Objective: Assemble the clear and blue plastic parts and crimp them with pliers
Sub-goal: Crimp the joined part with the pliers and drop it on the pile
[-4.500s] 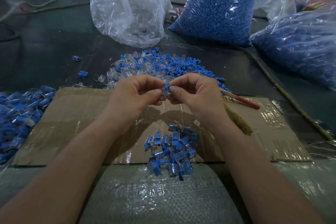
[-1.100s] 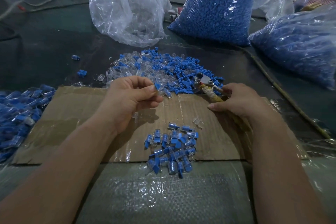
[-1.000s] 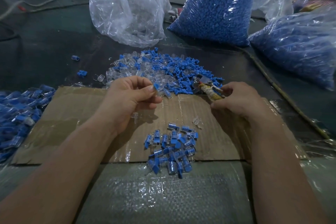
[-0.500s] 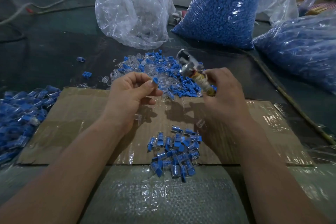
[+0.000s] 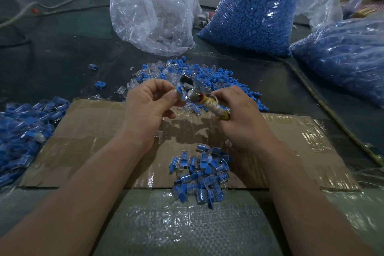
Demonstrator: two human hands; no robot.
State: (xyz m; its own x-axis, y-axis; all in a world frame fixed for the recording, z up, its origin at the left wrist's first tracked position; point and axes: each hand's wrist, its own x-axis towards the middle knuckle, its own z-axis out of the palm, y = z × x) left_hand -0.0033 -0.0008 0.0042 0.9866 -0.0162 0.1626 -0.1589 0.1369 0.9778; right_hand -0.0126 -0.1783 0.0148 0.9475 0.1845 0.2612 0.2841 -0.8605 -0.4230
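While both hands sit above the far edge of the cardboard sheet (image 5: 93, 141), they and the tool partly hide the loose pile of clear and blue parts (image 5: 209, 78) just behind, on the dark worktop (image 5: 52, 58). Far side: clear bag (image 5: 153, 12), full bag of blue parts (image 5: 255, 12), second blue bag (image 5: 342, 54) at right. Left edge: heap of assembled pieces (image 5: 22, 127). Near, on the cardboard between the forearms: smaller pile of assembled pieces (image 5: 199, 174).

Left hand (image 5: 149, 108) grip: thumb and forefinger pinching one blue-and-clear part (image 5: 179, 90), blue end sticking out to the right. Right hand (image 5: 239, 118) grip: clenched round the tape-wrapped handles of the pliers (image 5: 199, 95), metal head pointing far-left, just beside the pinched part. Can't tell whether the jaws touch the part; too blurred.
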